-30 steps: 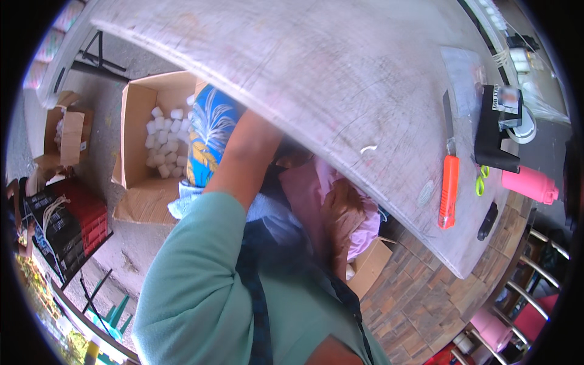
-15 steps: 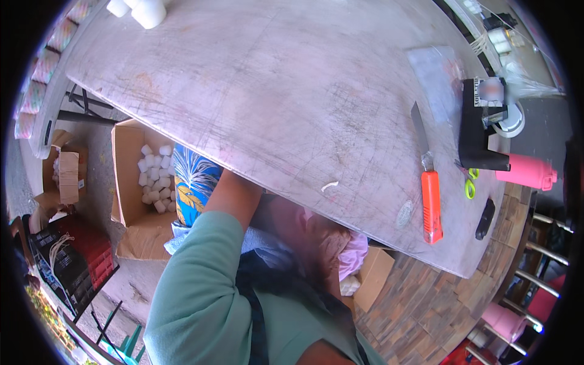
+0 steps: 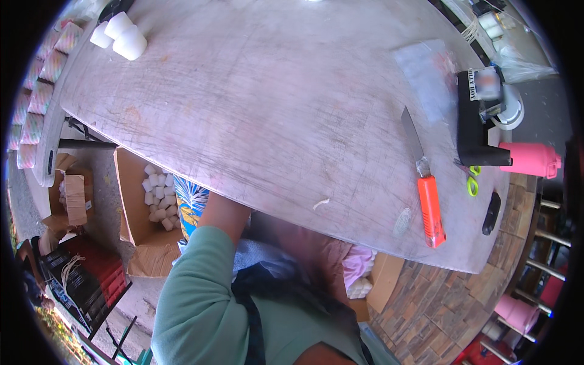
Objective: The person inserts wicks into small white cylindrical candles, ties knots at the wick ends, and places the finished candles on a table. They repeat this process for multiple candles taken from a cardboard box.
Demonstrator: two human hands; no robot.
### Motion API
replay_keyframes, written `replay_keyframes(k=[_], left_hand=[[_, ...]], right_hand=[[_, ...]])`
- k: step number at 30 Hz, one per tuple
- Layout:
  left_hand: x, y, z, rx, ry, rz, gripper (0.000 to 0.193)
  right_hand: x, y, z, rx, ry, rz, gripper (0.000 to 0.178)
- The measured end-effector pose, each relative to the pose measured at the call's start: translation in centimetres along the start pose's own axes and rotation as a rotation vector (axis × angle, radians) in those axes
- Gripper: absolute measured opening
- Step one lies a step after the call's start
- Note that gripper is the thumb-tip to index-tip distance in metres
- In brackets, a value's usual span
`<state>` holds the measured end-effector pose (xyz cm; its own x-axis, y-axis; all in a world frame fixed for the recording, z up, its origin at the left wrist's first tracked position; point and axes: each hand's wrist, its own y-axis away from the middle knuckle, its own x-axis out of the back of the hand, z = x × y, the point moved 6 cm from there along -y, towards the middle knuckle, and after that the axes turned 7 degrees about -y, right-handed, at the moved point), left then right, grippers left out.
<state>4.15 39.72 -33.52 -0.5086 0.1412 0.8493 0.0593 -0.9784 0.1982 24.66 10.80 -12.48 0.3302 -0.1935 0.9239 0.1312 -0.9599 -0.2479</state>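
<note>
My left arm, in a green sleeve [image 3: 198, 298], reaches in under the near edge of the table [image 3: 261, 109]. The tabletop hides my left hand, so what it touches cannot be seen. My right hand is out of sight too, somewhere below the same edge near a blurred brown cloth [image 3: 331, 255]. Beside my left forearm lies a blue patterned fabric [image 3: 191, 204]. Next to it an open cardboard box [image 3: 131, 201] holds many small white rolls [image 3: 159, 194]. Pink cloth [image 3: 359, 264] and more white rolls [image 3: 360, 288] sit by another carton [image 3: 384, 280] on the right.
On the table lie an orange-handled knife [image 3: 431, 210], green-handled scissors [image 3: 472, 182], a black object [image 3: 491, 213], a plastic bag [image 3: 423, 76] and a white scrap [image 3: 321, 203]. A black stand [image 3: 471, 134] and pink bottle [image 3: 530, 159] are at right, white rolls [image 3: 129, 42] at far left.
My view has shifted, so the far-left white rolls appear lower and more of the packs at left shows. My left arm stays under the table edge.
</note>
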Motion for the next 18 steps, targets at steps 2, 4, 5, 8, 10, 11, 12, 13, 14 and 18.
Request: replay_keyframes(k=[2,4,5,8,10,11,12,13,14,18], left_hand=[[0.0,-0.1,-0.3,0.0,0.005,0.006,0.038],[0.3,-0.3,-0.2,-0.001,-0.01,0.007,0.038],[0.5,-0.3,-0.2,-0.002,-0.014,0.008,0.038],[0.3,0.0,-0.8,0.008,-0.003,0.014,0.038],[-0.3,0.1,0.0,-0.008,0.035,0.025,0.038],[-0.4,0.1,0.4,-0.017,0.058,0.034,0.038],[-0.4,0.3,0.8,-0.021,0.073,0.042,0.038],[-0.3,0.6,0.8,-0.013,0.09,0.053,0.038],[-0.3,0.6,1.5,-0.021,0.107,0.058,0.038],[-0.4,1.2,4.2,-0.031,0.173,0.07,0.039]], right_hand=[[-0.1,-0.1,-0.1,0.004,0.011,-0.008,0.01],[-0.1,-0.2,-0.1,-0.001,0.01,-0.008,0.011],[-0.2,-0.2,-0.2,-0.003,0.005,-0.011,0.011],[-0.5,-0.2,-0.4,0.023,0.015,-0.03,0.012],[-0.5,0.5,-0.6,0.037,0.05,-0.025,0.012],[-0.6,0.9,-0.8,0.055,0.069,-0.031,0.013],[-0.6,1.1,-0.9,0.071,0.084,-0.033,0.013],[-0.7,1.4,-1.0,0.094,0.097,-0.039,0.013],[-0.7,1.6,-1.0,0.106,0.115,-0.041,0.013],[-1.0,2.3,-1.1,0.157,0.177,-0.06,0.015]])
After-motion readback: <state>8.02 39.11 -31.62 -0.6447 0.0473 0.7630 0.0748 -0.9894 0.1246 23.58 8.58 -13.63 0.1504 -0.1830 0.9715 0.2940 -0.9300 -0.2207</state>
